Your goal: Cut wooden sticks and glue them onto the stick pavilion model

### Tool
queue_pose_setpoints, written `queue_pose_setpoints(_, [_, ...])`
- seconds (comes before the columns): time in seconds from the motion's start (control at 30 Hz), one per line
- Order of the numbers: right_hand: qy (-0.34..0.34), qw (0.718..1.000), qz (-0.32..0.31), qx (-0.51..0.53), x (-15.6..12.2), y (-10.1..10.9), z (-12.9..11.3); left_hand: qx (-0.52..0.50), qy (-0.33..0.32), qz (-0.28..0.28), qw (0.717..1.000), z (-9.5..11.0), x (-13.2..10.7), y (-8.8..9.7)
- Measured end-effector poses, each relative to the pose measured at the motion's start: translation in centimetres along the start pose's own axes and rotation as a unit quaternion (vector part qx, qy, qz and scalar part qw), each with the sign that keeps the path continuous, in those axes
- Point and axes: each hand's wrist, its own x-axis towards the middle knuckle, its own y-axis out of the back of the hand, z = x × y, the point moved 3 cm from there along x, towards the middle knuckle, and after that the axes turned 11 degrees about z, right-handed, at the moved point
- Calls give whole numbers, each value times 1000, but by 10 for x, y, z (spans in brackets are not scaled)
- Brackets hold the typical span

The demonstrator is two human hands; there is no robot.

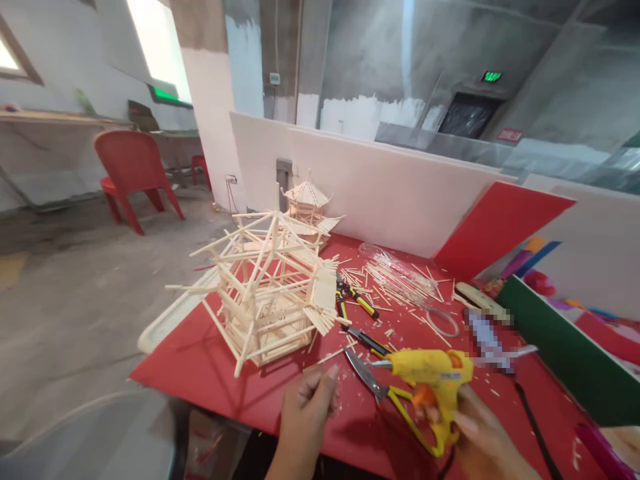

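Note:
My right hand (473,423) is wrapped round the grip of a yellow hot glue gun (425,365), its nozzle pointing left over the table. My left hand (309,399) is closed near the table's front edge, thumb against the curled fingers; whatever they hold, if anything, is hidden. Just beyond it stands a pavilion model made of thin wooden sticks (273,287), its roof frame partly covered on the right side. Under the glue gun lie yellow-handled scissors (367,373), and a black utility knife (369,341) rests close by.
Yellow-and-black pliers (363,303), scattered sticks (395,277) and a tape ring (444,323) lie on the red table (200,363). Behind stands a finished-looking stick pavilion (306,195). A green-sided box (560,347) is at right; a grey chair (100,437) is at lower left.

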Motion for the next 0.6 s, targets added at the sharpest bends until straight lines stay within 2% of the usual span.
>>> queue_pose_setpoints(0.03, [15, 999, 19, -24, -5, -10, -5, -3, -4, 2, 1000, 0, 0, 3])
queue_pose_setpoints(0.1, [96, 984, 99, -111, -11, -23, -14, -10, -12, 7, 1000, -1, 0, 9])
queue_pose_setpoints(0.17, [208, 945, 148, -202, -15, -32, -21, -15, -14, 5, 1000, -2, 0, 15])
queue_pose_setpoints(0.23, [309, 904, 128, -267, -16, -39, -23, -20, -13, 2, 1000, -3, 2, 20])
queue_pose_setpoints(0.3, [378, 868, 93, -308, -17, -42, -24, -24, -12, 1, 1000, -4, 3, 23])
queue_pose_setpoints(0.43, [433, 825, 85, -352, -17, -43, -23, -27, -9, -3, 1000, -3, 5, 25])
queue_pose_setpoints(0.6, [458, 801, 100, -373, -18, -47, -24, -32, -7, -4, 999, -2, 4, 24])
